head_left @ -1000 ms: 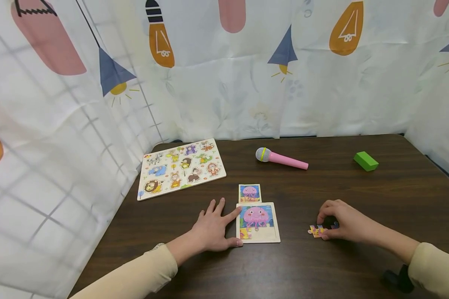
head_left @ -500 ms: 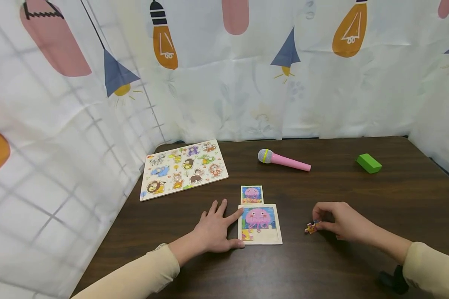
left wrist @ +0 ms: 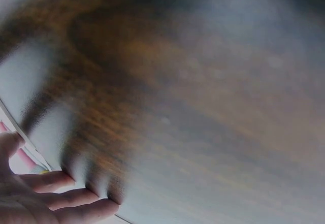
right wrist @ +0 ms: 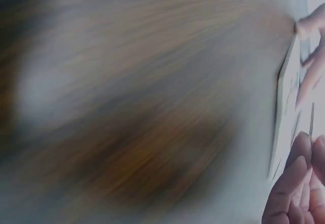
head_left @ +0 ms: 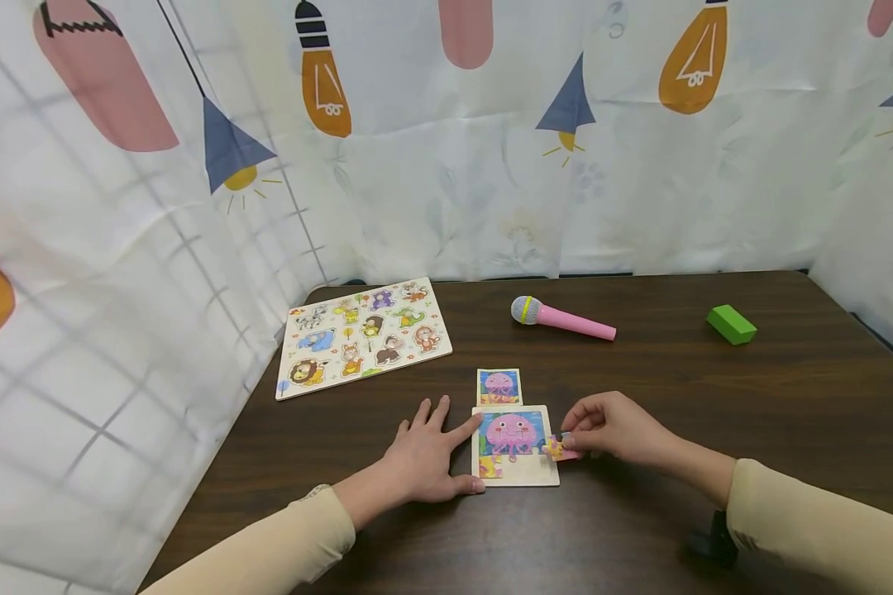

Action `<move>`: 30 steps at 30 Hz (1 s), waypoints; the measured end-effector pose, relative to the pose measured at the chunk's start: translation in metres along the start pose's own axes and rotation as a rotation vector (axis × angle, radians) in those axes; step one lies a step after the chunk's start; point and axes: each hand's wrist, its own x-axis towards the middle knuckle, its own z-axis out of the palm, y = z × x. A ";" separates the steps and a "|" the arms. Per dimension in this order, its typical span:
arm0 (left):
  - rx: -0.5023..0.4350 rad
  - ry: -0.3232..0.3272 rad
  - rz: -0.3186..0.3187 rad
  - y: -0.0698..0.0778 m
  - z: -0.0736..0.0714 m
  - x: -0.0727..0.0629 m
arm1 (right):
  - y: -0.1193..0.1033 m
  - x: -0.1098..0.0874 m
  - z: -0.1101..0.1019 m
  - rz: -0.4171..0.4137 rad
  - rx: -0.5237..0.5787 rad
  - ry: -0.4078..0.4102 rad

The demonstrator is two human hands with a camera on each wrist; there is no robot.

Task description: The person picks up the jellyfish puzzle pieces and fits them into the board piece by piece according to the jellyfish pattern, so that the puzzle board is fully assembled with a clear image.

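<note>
A square jigsaw board point(head_left: 530, 474) lies on the table, with a pink jellyfish picture point(head_left: 512, 433) across its upper part and one yellow piece point(head_left: 490, 467) at its lower left. Bare board shows at the lower middle and right. My left hand point(head_left: 422, 457) is spread beside it, forefinger and thumb touching the board's left edge. Between thumb and fingers, my right hand point(head_left: 612, 430) pinches a yellow and pink puzzle piece point(head_left: 556, 449), which overlaps the board's right edge in the head view. In the right wrist view the piece point(right wrist: 312, 118) appears edge-on as a thin strip.
A small jellyfish picture card point(head_left: 499, 387) lies against the board's far edge. Farther back are an animal puzzle board point(head_left: 363, 337), a pink toy microphone point(head_left: 565, 318) and a green block point(head_left: 731, 324). A patterned curtain point(head_left: 446, 165) hangs behind the table.
My right hand has picked the puzzle piece up from the table on the right and carried it left to the board's right edge. My left hand has stayed at the board.
</note>
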 end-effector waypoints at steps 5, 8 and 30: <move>0.008 0.003 -0.002 0.000 0.000 0.000 | -0.015 0.012 0.016 0.014 -0.005 -0.017; 0.006 0.004 -0.004 0.000 0.001 0.001 | -0.020 0.017 0.025 0.024 -0.020 -0.013; 0.006 0.002 -0.007 0.000 0.002 0.002 | -0.040 0.033 0.055 0.088 -0.187 0.012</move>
